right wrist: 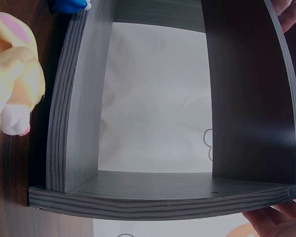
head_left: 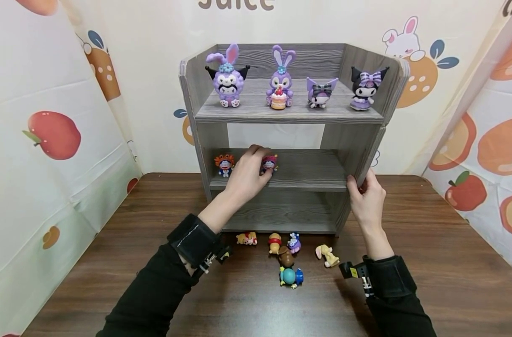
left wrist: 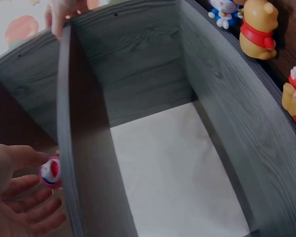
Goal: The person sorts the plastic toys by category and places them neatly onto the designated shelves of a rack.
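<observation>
My left hand point(head_left: 248, 177) reaches over the middle board of a grey wooden shelf point(head_left: 310, 166). Its fingertips are beside a small pink-hooded figurine point(head_left: 270, 162). In the left wrist view the fingers are loosely spread, with the figurine point(left wrist: 50, 171) just past the thumb tip; whether they touch cannot be told. An orange-maned figurine point(head_left: 224, 164) stands left of that hand on the same board. At the shelf's right side panel, my right hand point(head_left: 367, 201) grips the front edge between thumb and fingers. The right wrist view shows part of this hand point(right wrist: 274, 219) at the panel.
Purple and black figurines, including a bunny-eared one point(head_left: 228, 79) and one with cake point(head_left: 279, 86), stand on the top board. Several toys lie on the brown table point(head_left: 247, 299) before the shelf, among them a yellow long-eared dog point(head_left: 328, 256) and a turquoise-and-blue figurine point(head_left: 288, 276).
</observation>
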`<action>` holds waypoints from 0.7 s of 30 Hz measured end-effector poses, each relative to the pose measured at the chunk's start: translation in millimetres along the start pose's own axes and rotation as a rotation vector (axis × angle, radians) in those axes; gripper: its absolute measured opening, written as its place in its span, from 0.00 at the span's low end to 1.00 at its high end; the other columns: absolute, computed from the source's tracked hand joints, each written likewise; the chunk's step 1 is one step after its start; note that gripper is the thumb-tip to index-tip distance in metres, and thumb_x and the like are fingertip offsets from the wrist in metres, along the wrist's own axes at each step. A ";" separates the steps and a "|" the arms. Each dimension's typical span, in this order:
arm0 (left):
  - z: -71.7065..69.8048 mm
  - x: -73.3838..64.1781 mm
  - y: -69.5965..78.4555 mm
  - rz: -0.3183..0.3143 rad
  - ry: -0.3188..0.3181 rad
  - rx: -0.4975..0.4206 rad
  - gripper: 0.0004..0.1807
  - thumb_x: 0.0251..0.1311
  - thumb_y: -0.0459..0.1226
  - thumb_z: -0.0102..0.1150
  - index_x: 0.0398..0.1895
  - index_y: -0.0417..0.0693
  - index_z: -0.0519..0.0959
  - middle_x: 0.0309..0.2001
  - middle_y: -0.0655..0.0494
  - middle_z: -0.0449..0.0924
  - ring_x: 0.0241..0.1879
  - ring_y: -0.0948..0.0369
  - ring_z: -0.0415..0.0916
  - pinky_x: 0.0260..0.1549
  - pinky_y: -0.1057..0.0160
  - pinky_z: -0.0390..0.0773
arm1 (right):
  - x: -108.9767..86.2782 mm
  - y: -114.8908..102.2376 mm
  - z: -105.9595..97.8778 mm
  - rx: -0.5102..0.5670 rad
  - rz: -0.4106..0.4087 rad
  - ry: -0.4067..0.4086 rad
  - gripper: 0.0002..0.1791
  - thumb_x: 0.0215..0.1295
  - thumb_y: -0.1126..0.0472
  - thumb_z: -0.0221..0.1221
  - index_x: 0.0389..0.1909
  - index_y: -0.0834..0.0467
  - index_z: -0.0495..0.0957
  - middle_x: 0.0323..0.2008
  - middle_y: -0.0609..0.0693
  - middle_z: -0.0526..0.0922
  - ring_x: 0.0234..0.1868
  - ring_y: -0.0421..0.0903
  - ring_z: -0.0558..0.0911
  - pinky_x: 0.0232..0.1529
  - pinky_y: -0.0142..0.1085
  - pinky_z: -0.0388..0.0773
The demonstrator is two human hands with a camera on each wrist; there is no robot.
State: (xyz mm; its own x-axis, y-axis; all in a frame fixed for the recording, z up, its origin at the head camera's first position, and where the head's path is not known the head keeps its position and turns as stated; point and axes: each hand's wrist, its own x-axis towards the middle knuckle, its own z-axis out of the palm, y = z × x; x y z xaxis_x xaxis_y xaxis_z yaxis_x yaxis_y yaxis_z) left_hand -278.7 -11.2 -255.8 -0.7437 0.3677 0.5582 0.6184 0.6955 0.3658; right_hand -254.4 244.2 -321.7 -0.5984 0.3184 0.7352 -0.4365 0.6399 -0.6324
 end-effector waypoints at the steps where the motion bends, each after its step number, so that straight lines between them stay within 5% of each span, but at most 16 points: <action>1: -1.2 -2.4 0.3 0.005 0.020 -0.004 0.19 0.53 0.33 0.58 0.50 0.40 0.73 0.48 0.46 0.71 0.45 0.55 0.70 0.43 0.60 0.70 | -0.1 0.0 0.1 -0.001 -0.001 -0.001 0.11 0.57 0.67 0.53 0.41 0.68 0.73 0.29 0.62 0.80 0.27 0.19 0.71 0.24 0.15 0.65; 8: -9.5 -23.2 0.2 0.067 0.228 -0.048 0.19 0.54 0.34 0.57 0.50 0.38 0.72 0.48 0.46 0.70 0.49 0.54 0.68 0.45 0.59 0.69 | -0.4 0.7 0.7 0.004 -0.001 -0.004 0.12 0.57 0.67 0.53 0.41 0.68 0.73 0.31 0.62 0.80 0.28 0.19 0.71 0.25 0.15 0.65; 21: -11.8 -50.2 -23.3 0.218 0.816 -0.257 0.08 0.52 0.26 0.54 0.36 0.32 0.76 0.39 0.43 0.73 0.41 0.53 0.70 0.39 0.58 0.69 | -0.6 -0.4 0.3 0.000 -0.001 -0.002 0.11 0.57 0.67 0.53 0.40 0.68 0.73 0.30 0.61 0.80 0.28 0.19 0.71 0.24 0.15 0.65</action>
State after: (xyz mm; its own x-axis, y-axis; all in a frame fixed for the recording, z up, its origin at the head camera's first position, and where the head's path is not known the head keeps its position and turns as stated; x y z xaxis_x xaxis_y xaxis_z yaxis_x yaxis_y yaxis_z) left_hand -252.8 -53.1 -283.6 -0.2499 -0.1476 0.9570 0.8367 0.4645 0.2901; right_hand -254.1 243.5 -322.0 -0.5993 0.3159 0.7355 -0.4376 0.6402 -0.6315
